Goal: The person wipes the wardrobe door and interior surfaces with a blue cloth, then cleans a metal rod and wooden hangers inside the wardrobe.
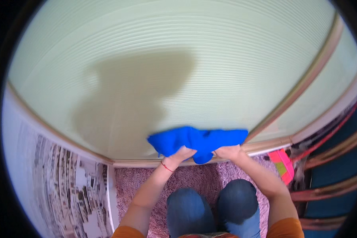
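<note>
While most of the view is filled by a pale green ribbed panel (246, 71), a bright blue cloth (198, 139) is held before its lower edge, spread sideways between two hands. The near edge of the cloth is grasped at its left half by the left hand (181, 153) and at its right half by the right hand (228, 152); a rounded flap is left hanging between them. Whether the panel is touched by the cloth cannot be told.

Part of the panel's bottom frame is covered by the cloth, as are most of the fingers. At the far right, a teal surface (333, 205) crossed by curved bars is cut off by the dark rim, and the clutter beside it cannot be made out.

The panel is darkened by a broad shadow (135, 87). Below, a purple shaggy rug (137, 180) is partly blocked by jeans-clad legs (189, 214). Right of the right hand, a pink-and-green item (283, 164) is seen. A thin red cord (167, 167) is worn on the left wrist.
</note>
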{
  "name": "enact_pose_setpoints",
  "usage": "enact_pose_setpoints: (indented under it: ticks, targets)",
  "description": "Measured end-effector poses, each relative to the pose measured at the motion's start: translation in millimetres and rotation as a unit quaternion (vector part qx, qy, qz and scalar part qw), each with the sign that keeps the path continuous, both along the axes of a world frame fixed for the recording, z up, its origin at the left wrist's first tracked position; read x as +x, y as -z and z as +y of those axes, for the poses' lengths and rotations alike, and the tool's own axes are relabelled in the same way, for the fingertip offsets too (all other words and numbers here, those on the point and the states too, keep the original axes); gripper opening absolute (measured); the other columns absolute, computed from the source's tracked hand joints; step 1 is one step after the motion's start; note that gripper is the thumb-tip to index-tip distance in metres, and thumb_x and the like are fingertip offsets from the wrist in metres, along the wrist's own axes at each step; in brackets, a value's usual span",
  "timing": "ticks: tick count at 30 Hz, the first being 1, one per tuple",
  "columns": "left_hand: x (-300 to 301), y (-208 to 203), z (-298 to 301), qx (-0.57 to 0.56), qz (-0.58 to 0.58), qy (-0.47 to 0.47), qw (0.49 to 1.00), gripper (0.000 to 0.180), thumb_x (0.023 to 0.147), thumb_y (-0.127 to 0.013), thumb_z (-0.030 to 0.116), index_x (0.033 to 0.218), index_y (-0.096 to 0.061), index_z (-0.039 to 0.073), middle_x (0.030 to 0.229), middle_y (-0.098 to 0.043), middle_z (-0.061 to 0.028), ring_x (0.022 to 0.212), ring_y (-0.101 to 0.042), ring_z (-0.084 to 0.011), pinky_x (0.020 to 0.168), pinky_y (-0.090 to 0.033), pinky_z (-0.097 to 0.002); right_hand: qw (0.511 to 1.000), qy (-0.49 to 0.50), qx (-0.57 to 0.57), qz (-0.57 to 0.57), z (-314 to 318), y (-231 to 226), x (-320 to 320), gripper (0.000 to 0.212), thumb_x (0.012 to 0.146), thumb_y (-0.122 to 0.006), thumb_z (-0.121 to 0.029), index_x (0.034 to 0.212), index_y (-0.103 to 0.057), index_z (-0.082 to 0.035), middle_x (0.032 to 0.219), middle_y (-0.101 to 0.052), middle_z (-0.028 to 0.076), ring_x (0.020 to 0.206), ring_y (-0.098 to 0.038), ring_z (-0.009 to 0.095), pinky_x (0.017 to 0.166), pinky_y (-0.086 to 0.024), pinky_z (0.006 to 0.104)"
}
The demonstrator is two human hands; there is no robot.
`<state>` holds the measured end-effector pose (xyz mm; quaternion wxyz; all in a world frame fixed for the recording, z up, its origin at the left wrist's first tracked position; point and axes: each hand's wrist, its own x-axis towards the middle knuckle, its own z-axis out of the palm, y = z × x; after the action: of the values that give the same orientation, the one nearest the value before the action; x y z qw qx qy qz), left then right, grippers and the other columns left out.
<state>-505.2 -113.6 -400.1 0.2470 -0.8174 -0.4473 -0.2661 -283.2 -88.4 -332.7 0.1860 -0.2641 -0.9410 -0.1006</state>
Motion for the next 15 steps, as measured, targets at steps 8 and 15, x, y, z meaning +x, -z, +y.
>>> enact_pose_setpoints:
  ticks: [8,15]
  targets:
    - [-63.4,-34.7,-9.5,0.094,-0.158,-0.105,0.977,0.031,0.075,-0.066,0.046,0.082,-0.065,0.016,0.094,-0.06,-0.0149,0.095,-0.055,-0.036,0.086,-0.038,-0.0584,0.968,-0.043,0.189,0.159,-10.3,-53.8,-72.8,0.015,0.081,-0.073,-0.032,0.075,-0.063,-0.022,0.071,-0.061,0.002,0.061,-0.058,0.02,0.06,-0.046,0.0351]
    - [-123.7,-281.0,-13.9,0.384,-0.134,-0.132,0.904,0.034,0.084,-0.062,0.032,0.114,-0.065,0.015,0.14,-0.042,-0.0219,0.132,-0.03,-0.0517,0.105,-0.02,-0.0638,0.909,-0.04,0.279,0.308,-20.7,-230.8,-170.9,0.034,0.08,-0.07,-0.024,0.112,-0.066,-0.014,0.097,-0.065,0.003,0.078,-0.063,0.021,0.066,-0.049,0.0333]
